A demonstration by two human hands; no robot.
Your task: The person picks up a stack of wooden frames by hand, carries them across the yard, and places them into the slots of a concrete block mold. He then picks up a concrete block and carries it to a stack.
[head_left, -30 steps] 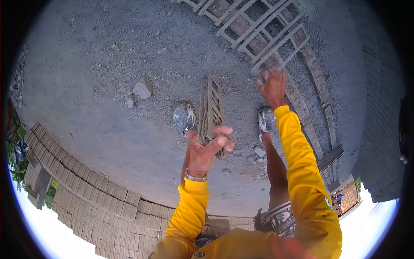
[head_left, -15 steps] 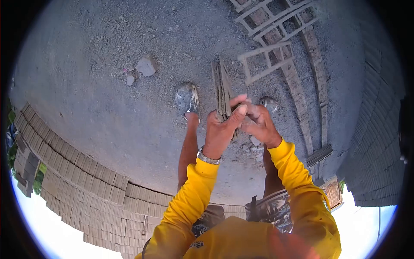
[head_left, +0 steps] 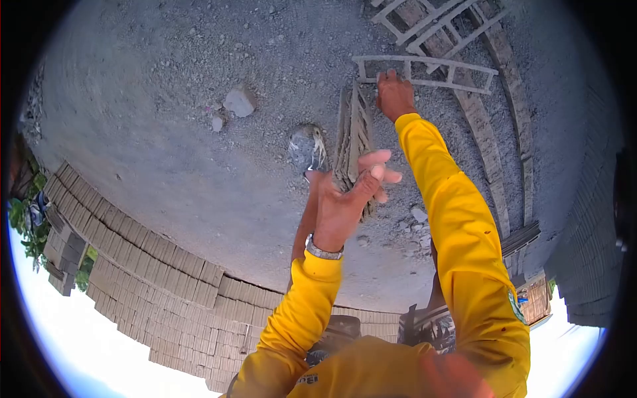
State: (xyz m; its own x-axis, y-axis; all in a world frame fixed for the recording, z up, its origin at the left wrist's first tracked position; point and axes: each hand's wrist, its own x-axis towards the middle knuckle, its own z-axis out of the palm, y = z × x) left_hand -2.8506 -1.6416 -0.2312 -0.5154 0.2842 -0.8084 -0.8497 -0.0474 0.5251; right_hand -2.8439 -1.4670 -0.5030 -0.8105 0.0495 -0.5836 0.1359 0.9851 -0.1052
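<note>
My left hand (head_left: pixel 342 205) is around the near end of a bundle of thin, rough grey slabs (head_left: pixel 352 132), with its fingertips sticking out to the right. The bundle points away from me between my feet. Further forward, my right hand (head_left: pixel 395 96) has its fingers curled on the near bar of a ladder-like grey frame (head_left: pixel 458 84) with crossbars. The frame lies across its left part under the fingertips and reaches right over a long plank. How firmly the fingers grip is partly hidden.
More ladder-like frames (head_left: pixel 424 30) lie on two long planks (head_left: pixel 481 123) at the upper right. Pale stone chunks (head_left: pixel 240 101) rest on the gravelly ground left of my shoe (head_left: pixel 306 147). Rubble (head_left: pixel 417 232) lies at right, and stacked tiles (head_left: pixel 179 312) line the near side.
My right hand has left the slabs near my left hand and reached forward to the frame. The nearest frame has swung round and now lies more crosswise. My left hand stays at the slabs.
</note>
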